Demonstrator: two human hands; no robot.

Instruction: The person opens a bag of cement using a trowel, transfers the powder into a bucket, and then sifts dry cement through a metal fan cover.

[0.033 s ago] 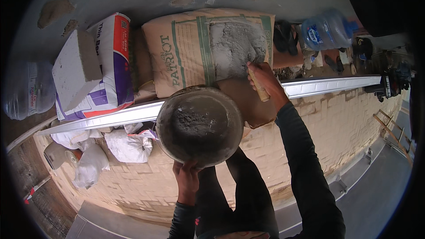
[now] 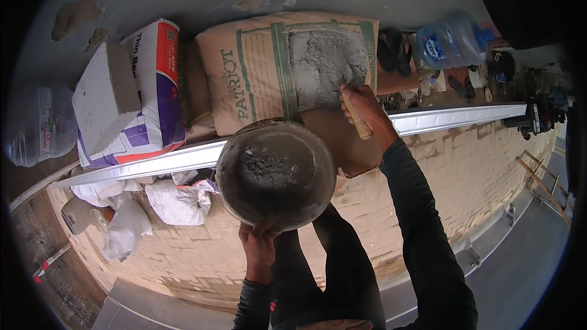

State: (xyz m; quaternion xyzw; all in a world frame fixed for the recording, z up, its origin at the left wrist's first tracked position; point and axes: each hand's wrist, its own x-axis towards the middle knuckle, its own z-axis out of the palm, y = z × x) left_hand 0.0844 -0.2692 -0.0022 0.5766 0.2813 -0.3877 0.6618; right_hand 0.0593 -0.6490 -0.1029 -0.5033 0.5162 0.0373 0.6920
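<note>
My left hand (image 2: 258,248) grips the near rim of a round, grey-crusted bucket (image 2: 229,198), tilted so that its inside shows. A patch of grey powder (image 2: 269,168) lies within. Beyond it lies a brown paper cement sack (image 2: 244,79) with a square opening cut in its top, full of grey cement powder (image 2: 324,55). My right hand (image 2: 367,110) is closed around the wooden handle of a trowel (image 2: 356,119) at the near right corner of that opening. The trowel's blade is hidden by my hand and the powder.
A long silvery metal profile (image 2: 452,120) runs crosswise behind the bucket. At left, a pale block (image 2: 104,95) rests on a white and purple bag (image 2: 160,101). White plastic sacks (image 2: 177,201) lie nearer. Clear water jugs (image 2: 452,43) and dark sandals (image 2: 394,52) are at right.
</note>
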